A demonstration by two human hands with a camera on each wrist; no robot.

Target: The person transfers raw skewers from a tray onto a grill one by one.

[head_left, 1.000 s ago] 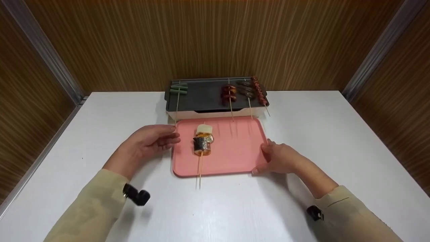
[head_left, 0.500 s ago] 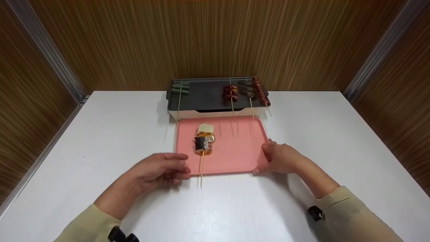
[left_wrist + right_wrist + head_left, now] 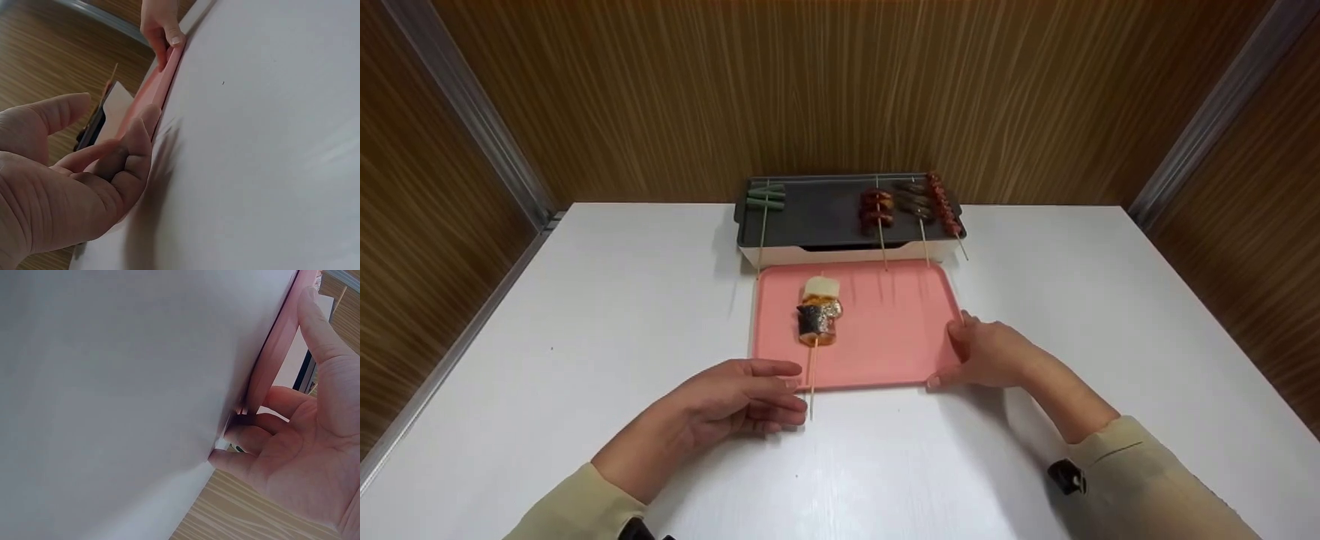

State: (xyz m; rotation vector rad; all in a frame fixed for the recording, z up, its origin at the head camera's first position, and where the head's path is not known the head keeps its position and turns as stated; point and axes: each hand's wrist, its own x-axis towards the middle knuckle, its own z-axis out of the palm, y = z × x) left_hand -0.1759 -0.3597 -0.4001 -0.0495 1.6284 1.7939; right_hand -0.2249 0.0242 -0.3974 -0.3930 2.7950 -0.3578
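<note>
A pink tray [image 3: 885, 330] lies on the white table, bearing one skewer [image 3: 816, 319] of white and dark-skinned chunks on its left side. The skewer's bare stick reaches past the tray's front edge. Beside that stick is my left hand [image 3: 742, 397], fingers loosely bent and thumb apart, at the tray's front left corner; the left wrist view shows nothing in its palm [image 3: 95, 185]. My right hand [image 3: 994, 352] grips the front right corner of the tray, thumb along the front edge and fingers at the right side. In the right wrist view its fingertips meet the tray rim [image 3: 270, 360].
Behind the tray stands a tabletop grill [image 3: 825, 217] with a dark plate. It carries a green skewer [image 3: 766, 198] at left, and a reddish-brown skewer [image 3: 877, 208], a dark skewer [image 3: 915, 202] and a red skewer [image 3: 943, 204] at right. Wood-grain panels [image 3: 840, 90] enclose the table.
My left hand has come from the tray's left edge toward me and right, to the front left corner by the skewer's stick. The right hand keeps its grip on the tray.
</note>
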